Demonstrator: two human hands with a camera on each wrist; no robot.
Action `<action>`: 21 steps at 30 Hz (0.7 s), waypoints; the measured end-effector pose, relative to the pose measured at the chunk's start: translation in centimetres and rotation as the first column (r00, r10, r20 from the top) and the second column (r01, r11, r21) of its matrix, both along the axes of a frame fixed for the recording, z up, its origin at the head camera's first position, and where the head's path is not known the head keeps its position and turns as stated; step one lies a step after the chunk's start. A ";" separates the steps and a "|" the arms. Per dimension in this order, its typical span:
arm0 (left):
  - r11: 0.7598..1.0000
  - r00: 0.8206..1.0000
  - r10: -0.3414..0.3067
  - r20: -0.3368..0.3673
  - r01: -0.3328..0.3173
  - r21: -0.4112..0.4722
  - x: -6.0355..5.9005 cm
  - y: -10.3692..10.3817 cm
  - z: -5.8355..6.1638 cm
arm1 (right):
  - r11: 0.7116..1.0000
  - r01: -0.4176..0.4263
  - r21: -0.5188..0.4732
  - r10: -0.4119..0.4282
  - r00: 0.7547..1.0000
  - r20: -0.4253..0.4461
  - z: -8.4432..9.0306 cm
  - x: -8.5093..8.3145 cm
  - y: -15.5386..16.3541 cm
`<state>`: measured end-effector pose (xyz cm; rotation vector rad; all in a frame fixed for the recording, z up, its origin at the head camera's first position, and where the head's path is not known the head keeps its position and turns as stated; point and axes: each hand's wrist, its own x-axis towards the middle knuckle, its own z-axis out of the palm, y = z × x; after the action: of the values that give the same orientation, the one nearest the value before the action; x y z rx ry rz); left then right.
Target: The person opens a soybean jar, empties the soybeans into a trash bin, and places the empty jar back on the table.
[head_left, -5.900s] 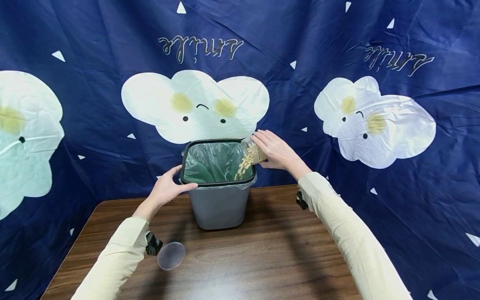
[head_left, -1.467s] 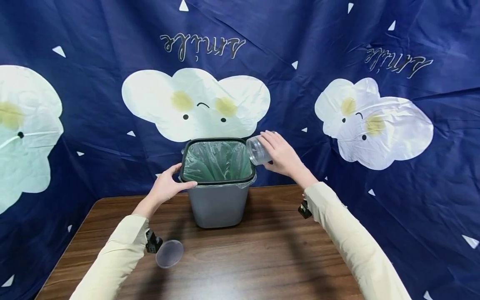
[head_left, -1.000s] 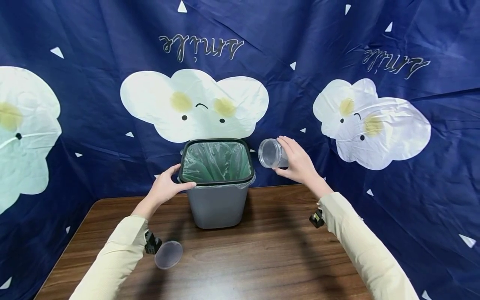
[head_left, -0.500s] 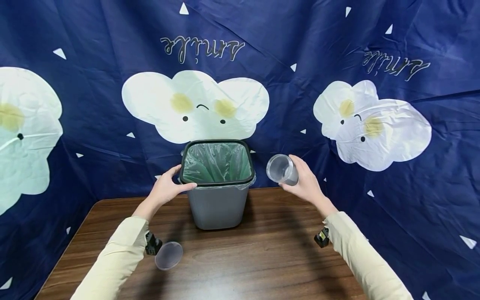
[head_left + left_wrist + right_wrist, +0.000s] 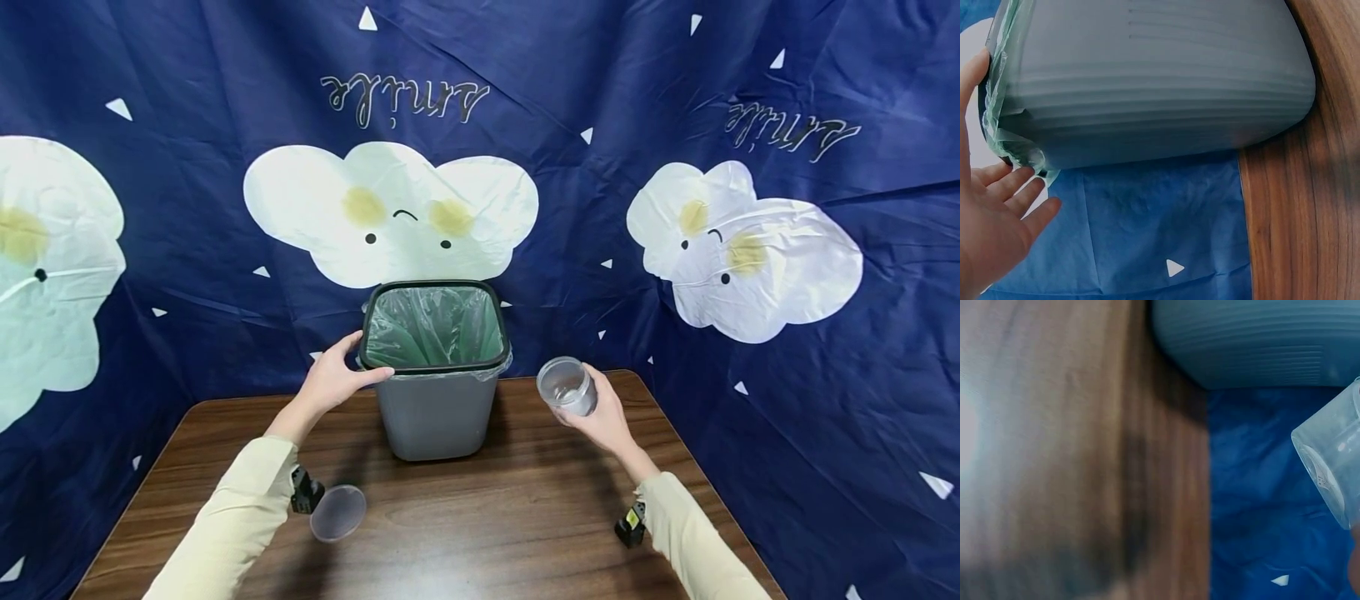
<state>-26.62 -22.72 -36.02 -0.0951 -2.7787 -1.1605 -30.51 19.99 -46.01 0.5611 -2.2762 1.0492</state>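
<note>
Your right hand [image 5: 603, 414] grips the empty jar [image 5: 567, 386]; your left hand [image 5: 335, 373], fingers relaxed, rests on the bin [image 5: 435, 400] rim.

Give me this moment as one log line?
left hand: steadying bin rim | right hand: holding empty jar | lid: on table

Cream long sleeves [image 5: 232, 517], small black wrist-mounted cameras [image 5: 306, 490], bare hands

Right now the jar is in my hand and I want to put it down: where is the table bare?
The wooden table is bare in front of the gray bin, between the clear lid and the right hand holding the jar. Bare wood also lies right of the bin. The left side is tighter: the left hand rests on the bin's rim, the lid lies below.
</note>
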 end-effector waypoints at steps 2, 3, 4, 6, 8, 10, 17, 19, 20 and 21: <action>1.000 1.000 0.000 -0.004 0.000 -0.002 0.0 0.0 0.0 | 0.999 0.015 -0.045 -0.013 0.999 0.034 -1.2 0.4 -0.2; 1.000 1.000 0.001 -0.007 -0.001 -0.003 0.0 0.0 0.0 | 0.998 0.027 -0.064 -0.024 0.998 0.050 -1.8 0.7 -0.3; 1.000 1.000 0.000 -0.008 0.000 -0.004 0.1 0.0 0.0 | 0.996 0.040 -0.084 -0.034 0.997 0.070 -2.5 0.9 -0.4; 1.000 1.000 -0.001 -0.008 0.001 -0.005 0.1 0.0 0.0 | 0.991 0.067 -0.115 -0.054 0.992 0.114 -3.9 1.4 -0.7; 1.000 1.000 -0.002 -0.007 0.002 -0.005 0.1 0.0 0.0 | 0.987 0.099 -0.124 -0.080 0.985 0.156 -5.4 1.8 -0.8; 1.000 1.000 -0.004 -0.006 0.004 -0.005 0.1 0.0 0.1 | 0.984 0.122 -0.131 -0.096 0.977 0.191 -6.8 2.1 -1.0; 1.000 1.000 -0.003 -0.010 0.003 -0.003 0.0 0.0 0.0 | 0.968 0.175 -0.179 -0.132 0.964 0.230 -10.1 3.0 -2.1; 1.000 1.000 -0.004 -0.009 0.004 -0.001 0.0 0.0 -0.1 | 0.964 0.191 -0.186 -0.143 0.959 0.246 -10.8 3.2 -2.4; 1.000 1.000 -0.005 -0.009 0.005 0.000 0.0 0.0 -0.1 | 0.963 0.192 -0.189 -0.142 0.957 0.253 -11.0 3.4 -2.5; 1.000 1.000 -0.005 -0.009 0.005 0.001 0.0 0.0 -0.1 | 0.964 0.194 -0.183 -0.142 0.955 0.261 -11.3 3.5 -2.7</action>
<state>-26.64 -22.73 -36.15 -0.1067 -2.7719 -1.1595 -26.96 17.33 -57.26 0.1531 -2.3349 1.3089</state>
